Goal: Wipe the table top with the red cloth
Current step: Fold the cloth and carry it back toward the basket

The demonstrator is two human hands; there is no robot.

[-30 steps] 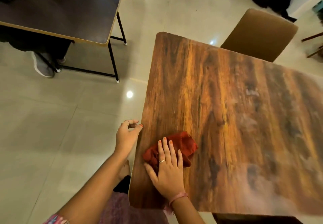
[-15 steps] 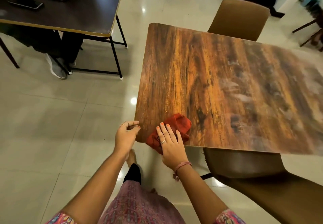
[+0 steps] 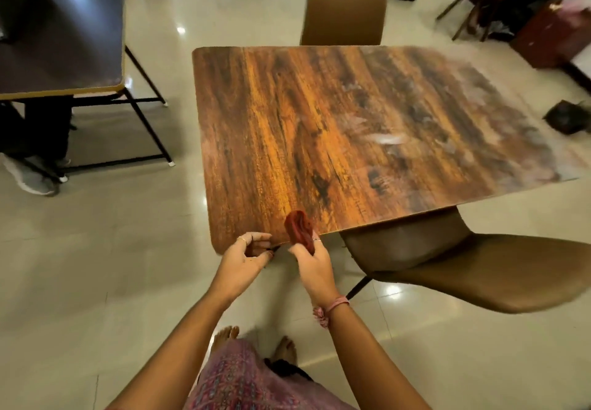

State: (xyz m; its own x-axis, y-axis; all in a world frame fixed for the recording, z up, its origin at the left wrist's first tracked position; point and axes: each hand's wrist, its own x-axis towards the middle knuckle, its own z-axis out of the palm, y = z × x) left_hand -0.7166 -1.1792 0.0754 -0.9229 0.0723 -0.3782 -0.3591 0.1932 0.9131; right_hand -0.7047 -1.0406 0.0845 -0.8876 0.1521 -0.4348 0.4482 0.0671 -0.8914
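Glossy tiled floor (image 3: 96,250) all around, wood-grain table top (image 3: 351,115) in the middle, brown chair (image 3: 463,269) tucked at its near right, another chair (image 3: 345,13) at the far side, dark table (image 3: 57,42) far left. Red cloth (image 3: 299,229) is bunched at the near edge of the table top, close to the near left corner, half over the lip. Right hand (image 3: 311,264) clenched on the cloth, fingers wrapped round its lower part. Left hand (image 3: 244,256) sits just beside it at the table edge, fingers curled in a cup, nothing visibly gripped; looks placed to catch crumbs, can't confirm any. Step in hand, judged: finishing a pull stroke off the near edge. To do it well: keep the cloth pressed flat to the edge as it leaves, left palm under the lip, then open the cloth out wider before going again. Pale smears show on the centre and far right, so most of the surface probably still needs passes. Overlap strokes along the grain.
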